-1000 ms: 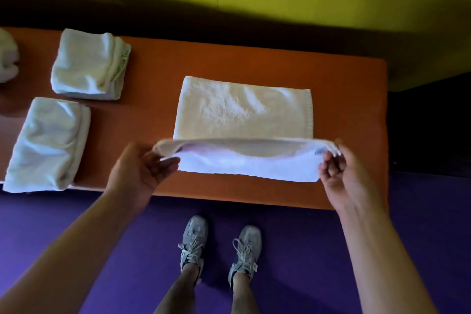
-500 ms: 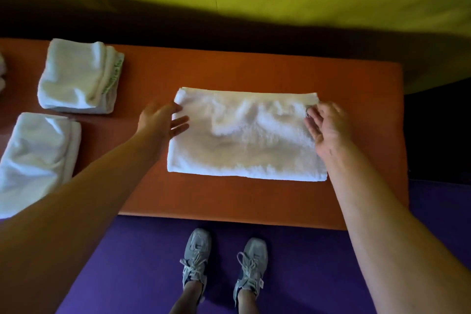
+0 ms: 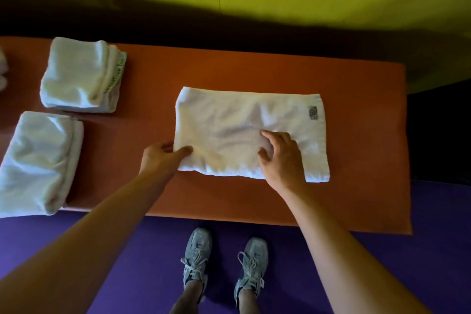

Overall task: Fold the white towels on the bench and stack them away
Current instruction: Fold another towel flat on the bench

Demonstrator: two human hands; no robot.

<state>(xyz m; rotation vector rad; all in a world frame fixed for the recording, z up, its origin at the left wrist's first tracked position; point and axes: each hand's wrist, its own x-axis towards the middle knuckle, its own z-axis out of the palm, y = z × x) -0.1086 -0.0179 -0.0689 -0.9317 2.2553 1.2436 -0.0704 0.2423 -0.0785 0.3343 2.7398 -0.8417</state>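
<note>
A white towel (image 3: pixel 229 120), folded in half, lies flat in the middle of the orange bench (image 3: pixel 356 199), with a small dark label near its far right corner. My left hand (image 3: pixel 159 158) pinches the towel's near left corner, thumb on top and fingers under the edge. My right hand (image 3: pixel 280 158) rests on the towel's near middle with its fingers bent against the cloth. Two stacks of folded white towels stand at the left: one at the back (image 3: pixel 81 75), one at the front edge (image 3: pixel 38 163).
More white cloth (image 3: pixel 2 69) shows at the far left edge. A yellow-green wall rises behind the bench, with deep shadow along its base. Purple floor (image 3: pixel 382 250) and my two grey shoes (image 3: pixel 224 260) lie below the bench's near edge. A dark gap is right of the bench.
The near half of the towel was lifted and laid over the far half. Both hands then slid from the far corners toward me; the left now holds the near left corner.
</note>
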